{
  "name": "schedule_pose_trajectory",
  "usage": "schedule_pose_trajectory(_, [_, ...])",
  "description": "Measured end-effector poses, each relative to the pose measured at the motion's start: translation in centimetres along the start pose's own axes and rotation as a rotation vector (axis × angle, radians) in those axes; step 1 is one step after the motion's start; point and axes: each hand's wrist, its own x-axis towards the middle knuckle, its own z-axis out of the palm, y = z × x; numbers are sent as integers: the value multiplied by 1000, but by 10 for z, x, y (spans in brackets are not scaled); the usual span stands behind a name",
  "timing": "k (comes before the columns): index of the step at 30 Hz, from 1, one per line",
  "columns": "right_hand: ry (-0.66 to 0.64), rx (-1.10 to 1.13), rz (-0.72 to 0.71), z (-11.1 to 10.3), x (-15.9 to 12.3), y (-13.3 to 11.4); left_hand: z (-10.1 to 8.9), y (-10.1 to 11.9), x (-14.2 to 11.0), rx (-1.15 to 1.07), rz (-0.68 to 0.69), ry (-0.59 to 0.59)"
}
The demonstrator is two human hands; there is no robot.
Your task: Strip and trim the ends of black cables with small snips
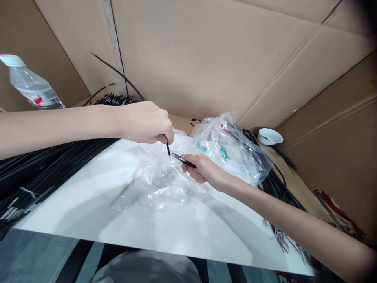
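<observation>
My left hand [145, 122] is closed in a fist round a thin black cable [168, 148], whose end points down just below the fingers. My right hand [203, 169] is closed on a pair of black tweezers [182, 159]; their tips meet the cable's end. Both hands hover over a clear plastic bag [159, 181] lying flat on the white sheet [88, 196]. A long black cable strand [118, 72] rises behind my left hand.
A thick bundle of black cables [44, 169] lies along the left under my forearm. A crumpled clear bag with teal parts [229, 149] sits right of the hands, a small white dish [270, 136] beyond it. A water bottle [31, 86] stands far left. Cardboard walls [206, 51] enclose the back.
</observation>
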Motion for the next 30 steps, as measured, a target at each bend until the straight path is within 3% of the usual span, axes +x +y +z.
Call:
schedule_pose_trajectory(16, [-16, 106, -21, 8, 12, 4, 8, -9, 6, 39, 159, 103])
schedule_pose_trajectory(21, [-40, 145, 19, 9, 15, 4, 15, -11, 6, 96, 217, 153])
schedule_pose_trajectory(30, [28, 161, 92, 10, 18, 10, 31, -9, 16, 122, 299, 225])
